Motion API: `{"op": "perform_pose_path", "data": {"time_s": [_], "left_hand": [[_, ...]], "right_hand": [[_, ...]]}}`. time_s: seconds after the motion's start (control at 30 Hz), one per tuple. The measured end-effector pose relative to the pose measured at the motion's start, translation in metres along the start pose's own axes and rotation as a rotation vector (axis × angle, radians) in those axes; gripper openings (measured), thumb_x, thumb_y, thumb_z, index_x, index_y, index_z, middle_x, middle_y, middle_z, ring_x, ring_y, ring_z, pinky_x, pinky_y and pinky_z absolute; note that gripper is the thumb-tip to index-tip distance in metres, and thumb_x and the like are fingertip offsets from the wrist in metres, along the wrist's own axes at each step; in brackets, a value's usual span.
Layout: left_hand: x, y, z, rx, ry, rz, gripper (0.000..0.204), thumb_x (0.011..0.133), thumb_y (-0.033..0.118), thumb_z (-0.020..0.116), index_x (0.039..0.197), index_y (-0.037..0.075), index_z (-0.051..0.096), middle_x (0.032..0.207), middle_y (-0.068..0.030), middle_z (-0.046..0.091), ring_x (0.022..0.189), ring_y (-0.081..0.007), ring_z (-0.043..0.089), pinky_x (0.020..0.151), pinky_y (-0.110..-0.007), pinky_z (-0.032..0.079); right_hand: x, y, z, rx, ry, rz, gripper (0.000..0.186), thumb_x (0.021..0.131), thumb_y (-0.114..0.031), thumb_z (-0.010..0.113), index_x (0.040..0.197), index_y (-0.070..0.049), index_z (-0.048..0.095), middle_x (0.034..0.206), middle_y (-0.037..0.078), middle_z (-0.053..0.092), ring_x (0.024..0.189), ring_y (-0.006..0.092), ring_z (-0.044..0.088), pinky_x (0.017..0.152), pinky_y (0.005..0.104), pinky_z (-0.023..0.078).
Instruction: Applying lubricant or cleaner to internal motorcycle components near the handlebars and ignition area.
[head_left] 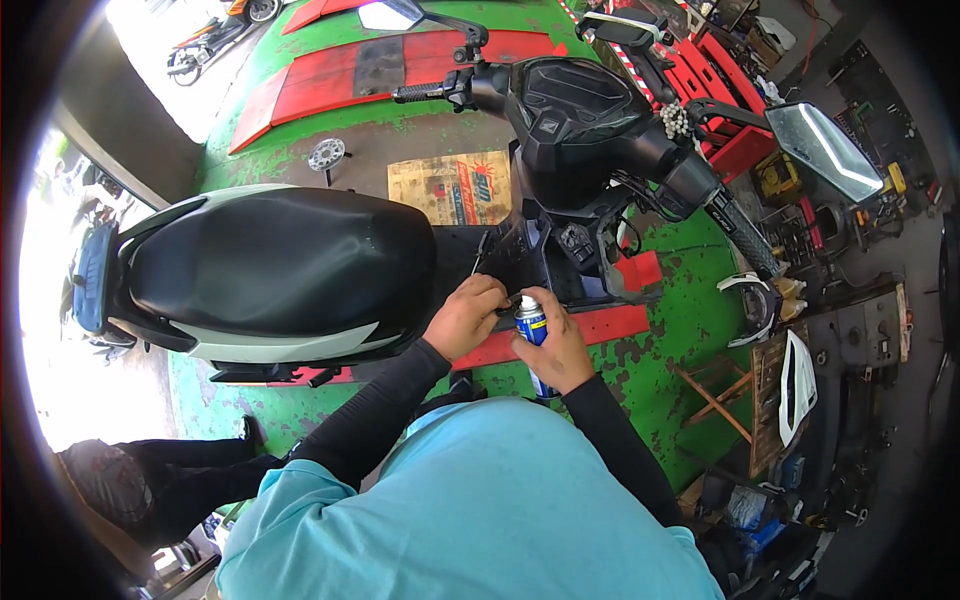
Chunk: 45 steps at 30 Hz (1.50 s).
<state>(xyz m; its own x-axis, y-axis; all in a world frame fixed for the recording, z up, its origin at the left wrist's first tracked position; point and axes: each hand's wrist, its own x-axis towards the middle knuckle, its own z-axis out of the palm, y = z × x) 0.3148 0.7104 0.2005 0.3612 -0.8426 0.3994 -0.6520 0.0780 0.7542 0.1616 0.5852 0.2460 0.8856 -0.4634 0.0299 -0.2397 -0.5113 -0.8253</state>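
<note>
My right hand (pixel 560 350) is wrapped round a blue and yellow spray can (pixel 530 322), held upright with the index finger on its white nozzle. Close beside the nozzle, my left hand (pixel 467 318) is closed in a pinch. Something small and dark shows at its fingertips, too hidden to name. A thin tool (pixel 481 254) with a dark end and a metal shaft shows just beyond the left fingers; whether they touch it I cannot tell. Both hands are over the near side of a scooter's footboard, between its black seat (pixel 290 262) and its dark front panel (pixel 570 150).
A red lift platform (pixel 600 325) runs under the scooter. Flattened cardboard (pixel 450 188) lies beyond the footboard. Mirrors and handlebar grips (pixel 745 235) jut out at the right. A wooden stand (pixel 765 400) holds a white panel (pixel 797 388). Another person's legs (pixel 190 485) are at lower left.
</note>
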Motion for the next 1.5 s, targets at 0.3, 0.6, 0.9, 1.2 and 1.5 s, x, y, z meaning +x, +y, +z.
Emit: {"op": "perform_pose_path", "data": {"time_s": [0.3, 0.6, 0.9, 1.2, 1.5], "left_hand": [[0.007, -0.003, 0.0, -0.011, 0.031, 0.063, 0.019, 0.072, -0.003, 0.062, 0.09, 0.0, 0.062, 0.1, -0.0126, 0.061, 0.099, -0.0329, 0.059, 0.09, -0.041, 0.048], [0.008, -0.005, 0.001, -0.014, 0.02, 0.04, 0.018, 0.072, -0.004, 0.063, 0.089, 0.0, 0.062, 0.099, -0.0126, 0.061, 0.098, -0.0329, 0.058, 0.089, -0.041, 0.048], [0.008, -0.012, 0.001, -0.014, 0.061, 0.022, 0.018, 0.071, -0.005, 0.065, 0.089, -0.002, 0.064, 0.097, -0.0136, 0.064, 0.094, -0.0334, 0.061, 0.086, -0.039, 0.05], [0.054, -0.022, 0.041, -0.111, 0.327, -0.353, 0.017, 0.082, 0.004, 0.077, 0.097, -0.003, 0.07, 0.088, -0.0095, 0.067, 0.077, -0.0156, 0.066, 0.067, -0.028, 0.052], [0.099, -0.021, 0.082, -0.385, 0.46, -0.488, 0.018, 0.085, 0.007, 0.077, 0.093, -0.005, 0.066, 0.079, -0.0071, 0.071, 0.07, -0.0087, 0.064, 0.065, -0.025, 0.051]], "right_hand": [[0.004, 0.002, -0.001, -0.029, -0.012, 0.006, 0.055, 0.076, -0.014, 0.068, 0.128, -0.008, 0.049, 0.121, 0.02, 0.061, 0.113, 0.0405, 0.059, 0.095, 0.0439, 0.048], [0.006, 0.005, 0.001, -0.025, 0.006, 0.006, 0.055, 0.076, -0.014, 0.068, 0.128, -0.008, 0.049, 0.119, 0.02, 0.062, 0.11, 0.041, 0.06, 0.093, 0.0452, 0.049], [-0.005, 0.025, -0.004, -0.059, 0.172, 0.108, 0.057, 0.078, -0.016, 0.07, 0.13, -0.009, 0.049, 0.117, 0.021, 0.063, 0.104, 0.0403, 0.063, 0.09, 0.0446, 0.05], [-0.044, 0.05, -0.015, -0.021, 0.347, 0.226, 0.058, 0.077, -0.016, 0.073, 0.13, -0.01, 0.05, 0.106, 0.016, 0.064, 0.093, 0.0322, 0.064, 0.085, 0.0418, 0.051], [-0.07, 0.057, -0.023, -0.049, 0.443, 0.232, 0.059, 0.077, -0.01, 0.073, 0.131, -0.008, 0.048, 0.102, 0.012, 0.06, 0.082, 0.0216, 0.06, 0.077, 0.0367, 0.051]]}}
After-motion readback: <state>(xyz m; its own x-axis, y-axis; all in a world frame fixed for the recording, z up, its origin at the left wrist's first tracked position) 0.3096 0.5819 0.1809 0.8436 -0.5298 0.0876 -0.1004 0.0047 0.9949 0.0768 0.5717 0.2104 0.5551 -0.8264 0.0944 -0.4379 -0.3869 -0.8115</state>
